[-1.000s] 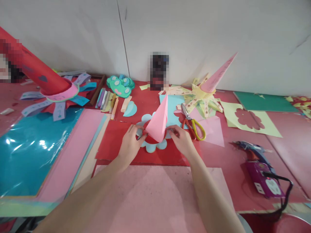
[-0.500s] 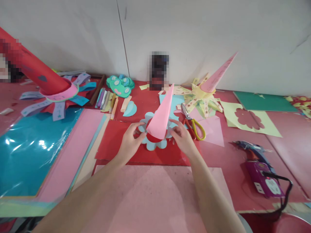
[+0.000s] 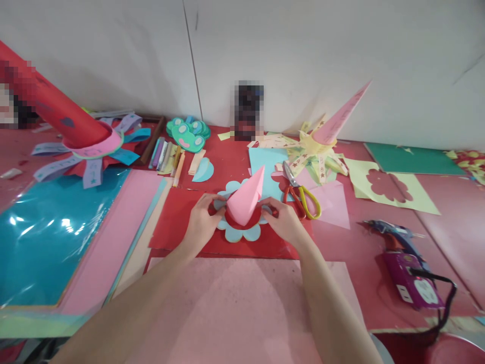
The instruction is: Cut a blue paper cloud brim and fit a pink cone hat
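Above red paper (image 3: 275, 244), left hand (image 3: 203, 220) and right hand (image 3: 283, 221) angled inward (knuckles bent), both pinching blue flower (image 3: 251, 233).

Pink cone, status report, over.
Both hands, left and right, at the blue flower ring. Pink cone between them, tip tilted away. Scissors lie close beside right hand.

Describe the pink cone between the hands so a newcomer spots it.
Find the red sheet just beyond the wide pale pink sheet. Over it, between left hand and right hand, the cone sits at the opening of a scalloped light blue ring. It looks plain; the far-right cone has markings and a yellow base.
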Tool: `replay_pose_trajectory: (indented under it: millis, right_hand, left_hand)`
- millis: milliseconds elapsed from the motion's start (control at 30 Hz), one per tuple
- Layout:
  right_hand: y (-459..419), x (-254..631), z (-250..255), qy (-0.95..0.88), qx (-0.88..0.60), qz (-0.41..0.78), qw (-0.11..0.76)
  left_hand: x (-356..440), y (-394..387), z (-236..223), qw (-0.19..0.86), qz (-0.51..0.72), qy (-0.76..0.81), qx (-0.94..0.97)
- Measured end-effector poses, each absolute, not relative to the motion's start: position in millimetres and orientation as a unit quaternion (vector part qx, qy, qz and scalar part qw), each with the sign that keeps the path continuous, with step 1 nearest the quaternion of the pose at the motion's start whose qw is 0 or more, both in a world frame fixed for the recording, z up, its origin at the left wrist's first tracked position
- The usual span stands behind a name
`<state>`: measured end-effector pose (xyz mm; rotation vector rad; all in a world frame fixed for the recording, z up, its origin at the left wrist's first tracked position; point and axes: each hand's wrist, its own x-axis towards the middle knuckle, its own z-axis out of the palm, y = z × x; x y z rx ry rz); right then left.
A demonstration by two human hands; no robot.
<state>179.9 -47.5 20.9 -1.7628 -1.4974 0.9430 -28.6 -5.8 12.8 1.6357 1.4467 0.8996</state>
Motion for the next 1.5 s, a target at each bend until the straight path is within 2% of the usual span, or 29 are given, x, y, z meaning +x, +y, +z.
replay_pose_trajectory:
  millis: [167, 333, 533, 633, 867, 1267, 1367, 1500]
  right_hand:
    - [-46, 181, 24, -0.515, -0.637, 0.417, 0.393]
    - [-46, 181, 29, -0.450, -0.599, 0.494, 0.442]
    - [-43, 183, 29, -0.427, -0.580, 0.469, 0.512]
    - [-42, 185, 23, -0.440, -0.610, 0.440, 0.491]
    - [-43, 189, 7, -0.493, -0.721, 0.313, 0.374]
    - [-46, 189, 11, -0.523, -0.739, 0.262, 0.334]
    - [-46, 188, 12, -0.521, -0.745, 0.249, 0.335]
    - [-45, 187, 12, -0.527, -0.729, 0.246, 0.362]
  left_hand:
    - [-28, -5, 17, 0.457, 0.386, 0.545, 0.587]
    - [-28, -6, 23, 0.488, 0.398, 0.548, 0.551]
    - [-31, -4, 23, 0.481, 0.422, 0.496, 0.586]
    - [-33, -2, 18, 0.451, 0.404, 0.496, 0.623]
    - [-35, 0, 11, 0.323, 0.332, 0.529, 0.711]
    - [-37, -4, 12, 0.196, 0.224, 0.560, 0.773]
    - [-37, -5, 13, 0.182, 0.234, 0.567, 0.768]
    - [-35, -5, 16, 0.178, 0.340, 0.540, 0.749]
